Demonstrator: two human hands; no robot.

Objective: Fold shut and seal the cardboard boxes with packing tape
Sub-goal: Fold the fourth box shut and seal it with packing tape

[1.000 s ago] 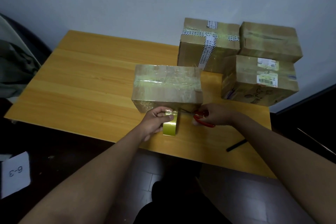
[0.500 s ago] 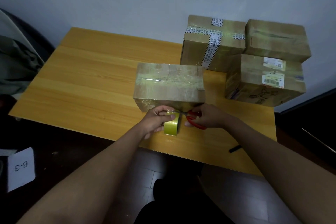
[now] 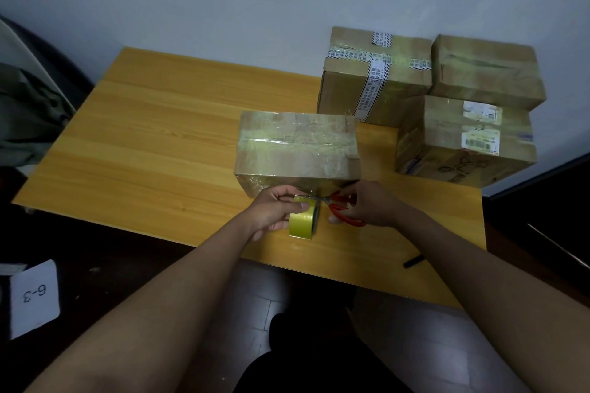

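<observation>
- Tape roll [image 3: 303,220], yellow-green, stands on edge on the wooden surface [image 3: 153,143], just in front of the near cardboard box [image 3: 297,147].
- Left hand [image 3: 274,210] grips the roll, thumb across its top.
- Right hand [image 3: 367,204] holds red-handled scissors [image 3: 343,207], fingers curled through the loops, blades pointing left at the tape beside the box's front face.
- Near box is closed, with glossy tape over its top seam.
- Three more taped boxes [image 3: 463,112] sit at the far right; one is stacked on another.
- Black marker [image 3: 412,262] lies near the front edge.
</observation>
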